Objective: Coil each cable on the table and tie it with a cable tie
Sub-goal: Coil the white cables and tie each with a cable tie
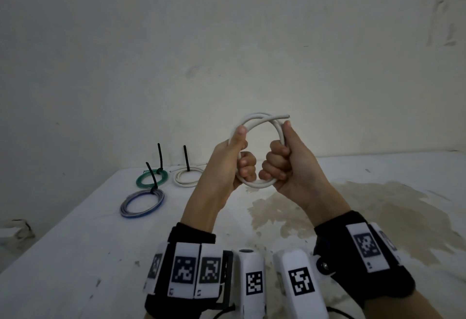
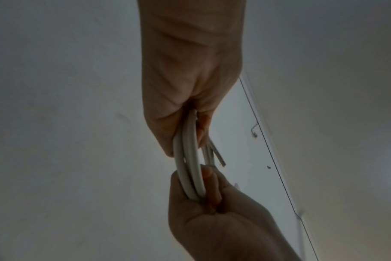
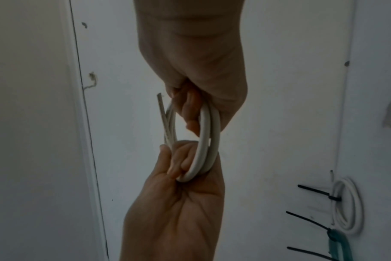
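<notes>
Above the table I hold a coil of white cable (image 1: 257, 185) upright between both hands. My left hand (image 1: 242, 164) grips the coil's left side, fingers curled through the loop and thumb along the top. On the right side my right hand (image 1: 277, 164) holds it the same way. The cable's cut end (image 1: 287, 116) sticks out past the right thumb. The left wrist view shows the two strands (image 2: 190, 159) running from my left hand (image 2: 185, 98) to my right hand (image 2: 212, 220). The right wrist view shows the coil (image 3: 209, 141) between my right hand (image 3: 201, 70) and left hand (image 3: 179, 203). No loose cable tie is in sight.
On the white table (image 1: 100, 243) at the back left lie three coils, each bound with a black cable tie: a green coil (image 1: 152, 178), a white coil (image 1: 189, 177) and a blue-grey coil (image 1: 142, 203). A brown stain (image 1: 353, 212) marks the table's right half. A wall stands behind.
</notes>
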